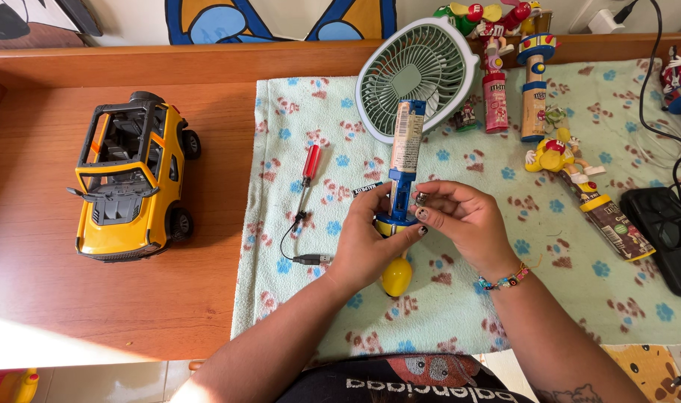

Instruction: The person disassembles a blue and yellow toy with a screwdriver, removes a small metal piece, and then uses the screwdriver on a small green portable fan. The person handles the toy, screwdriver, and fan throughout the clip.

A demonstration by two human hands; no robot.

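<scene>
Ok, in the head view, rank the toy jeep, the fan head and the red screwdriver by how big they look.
1. Toy jeep, largest.
2. Fan head, somewhat smaller, though it lies farther from the camera.
3. Red screwdriver, clearly smallest.

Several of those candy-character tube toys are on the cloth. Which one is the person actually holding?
The blue tube toy with the yellow end, gripped between the left hand and right hand in front of the green fan. The other tubes stand or lie untouched further right.
</scene>
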